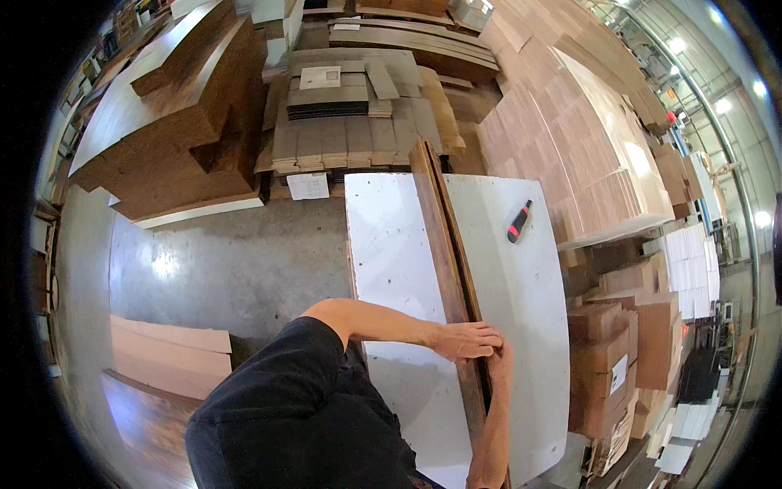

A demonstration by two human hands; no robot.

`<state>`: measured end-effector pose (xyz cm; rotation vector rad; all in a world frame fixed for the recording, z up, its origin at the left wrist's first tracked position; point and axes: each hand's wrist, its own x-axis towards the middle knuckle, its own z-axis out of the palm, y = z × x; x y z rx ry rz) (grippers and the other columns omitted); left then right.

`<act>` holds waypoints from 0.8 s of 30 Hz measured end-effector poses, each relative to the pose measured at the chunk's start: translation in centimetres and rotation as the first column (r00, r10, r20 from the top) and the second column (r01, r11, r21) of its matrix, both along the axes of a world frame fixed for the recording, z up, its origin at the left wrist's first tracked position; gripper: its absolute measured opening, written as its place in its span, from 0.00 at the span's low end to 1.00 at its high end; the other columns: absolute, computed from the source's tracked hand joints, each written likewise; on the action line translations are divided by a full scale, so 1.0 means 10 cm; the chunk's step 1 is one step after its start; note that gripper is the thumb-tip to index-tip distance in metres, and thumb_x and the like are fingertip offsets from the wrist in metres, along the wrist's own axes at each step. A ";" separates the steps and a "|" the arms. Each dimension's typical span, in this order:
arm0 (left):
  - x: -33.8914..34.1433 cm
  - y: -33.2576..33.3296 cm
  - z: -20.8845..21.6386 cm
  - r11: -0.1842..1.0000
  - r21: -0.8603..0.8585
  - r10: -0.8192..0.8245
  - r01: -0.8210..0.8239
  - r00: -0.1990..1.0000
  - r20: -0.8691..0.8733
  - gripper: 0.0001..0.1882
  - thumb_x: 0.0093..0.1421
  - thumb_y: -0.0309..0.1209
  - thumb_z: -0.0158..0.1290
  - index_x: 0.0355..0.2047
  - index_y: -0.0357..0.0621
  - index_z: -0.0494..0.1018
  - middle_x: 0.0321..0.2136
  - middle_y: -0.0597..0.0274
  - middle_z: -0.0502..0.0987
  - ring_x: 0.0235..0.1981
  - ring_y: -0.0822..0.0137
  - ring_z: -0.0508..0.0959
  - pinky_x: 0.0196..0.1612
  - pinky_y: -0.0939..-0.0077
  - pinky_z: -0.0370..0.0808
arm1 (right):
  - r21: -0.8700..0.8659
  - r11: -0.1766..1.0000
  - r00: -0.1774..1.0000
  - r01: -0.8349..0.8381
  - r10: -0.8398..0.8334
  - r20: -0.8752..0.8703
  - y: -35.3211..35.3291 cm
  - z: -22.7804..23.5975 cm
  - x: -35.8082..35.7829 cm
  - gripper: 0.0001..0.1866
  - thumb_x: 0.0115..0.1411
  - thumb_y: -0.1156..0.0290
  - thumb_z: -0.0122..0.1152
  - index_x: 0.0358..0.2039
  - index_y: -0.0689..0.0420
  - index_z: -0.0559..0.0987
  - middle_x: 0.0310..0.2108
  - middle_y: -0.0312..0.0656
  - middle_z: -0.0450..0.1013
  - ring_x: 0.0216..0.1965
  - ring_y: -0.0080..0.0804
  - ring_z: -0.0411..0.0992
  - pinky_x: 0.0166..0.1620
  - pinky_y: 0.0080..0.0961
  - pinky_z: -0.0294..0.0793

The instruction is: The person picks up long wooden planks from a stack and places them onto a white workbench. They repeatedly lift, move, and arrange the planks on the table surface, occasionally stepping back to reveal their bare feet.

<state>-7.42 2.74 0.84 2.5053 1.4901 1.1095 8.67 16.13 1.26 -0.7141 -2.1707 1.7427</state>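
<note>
Two long, narrow brown wooden boards [447, 244] lie side by side along a white worktable [521, 326], with a dark gap between them. My left hand [464, 341] reaches across from the left and rests over the boards, its fingers bent and closed. Against those fingertips is my right hand [500, 355], at the boards' right side, its fingers curled in and partly hidden by the left. Whatever lies between the fingers is too small or covered to make out. Farther up the table, right of the boards, lies a black and red handled tool [519, 222].
Flat cardboard stacks [350, 138] stand beyond the table's far end. Large brown panels [187, 122] are piled at the far left. A tall wrapped stack [586, 155] and cardboard boxes [599, 367] flank the right side. Cardboard sheets [171, 354] lie at the left on the concrete floor [236, 261].
</note>
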 end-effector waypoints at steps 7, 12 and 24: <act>0.36 0.41 -0.29 0.975 -0.193 0.101 -0.108 0.994 -0.049 0.18 0.49 0.36 0.65 0.39 0.49 0.73 0.25 0.54 0.78 0.32 0.47 0.79 0.34 0.48 0.74 | 0.614 0.734 0.896 0.289 -0.433 0.095 -0.38 0.20 1.05 0.18 0.63 0.75 0.61 0.53 0.61 0.79 0.41 0.47 0.80 0.43 0.41 0.78 0.51 0.35 0.76; 0.21 0.44 -0.05 0.960 -0.273 -0.002 -0.056 0.978 -0.210 0.15 0.43 0.38 0.71 0.26 0.46 0.78 0.30 0.58 0.78 0.41 0.55 0.79 0.46 0.53 0.72 | 0.630 0.486 0.635 0.606 -0.772 -0.016 -1.08 0.44 2.11 0.14 0.60 0.77 0.62 0.47 0.59 0.81 0.43 0.48 0.80 0.47 0.49 0.76 0.52 0.39 0.76; 0.46 1.29 0.19 0.640 -0.769 -0.271 0.015 0.940 -0.207 0.26 0.39 0.34 0.74 0.36 0.36 0.75 0.28 0.47 0.80 0.32 0.48 0.78 0.37 0.57 0.73 | 0.423 -0.120 -0.047 0.898 -0.983 -0.178 -2.29 -0.48 3.98 0.10 0.63 0.74 0.63 0.44 0.57 0.84 0.42 0.44 0.82 0.41 0.35 0.79 0.42 0.30 0.81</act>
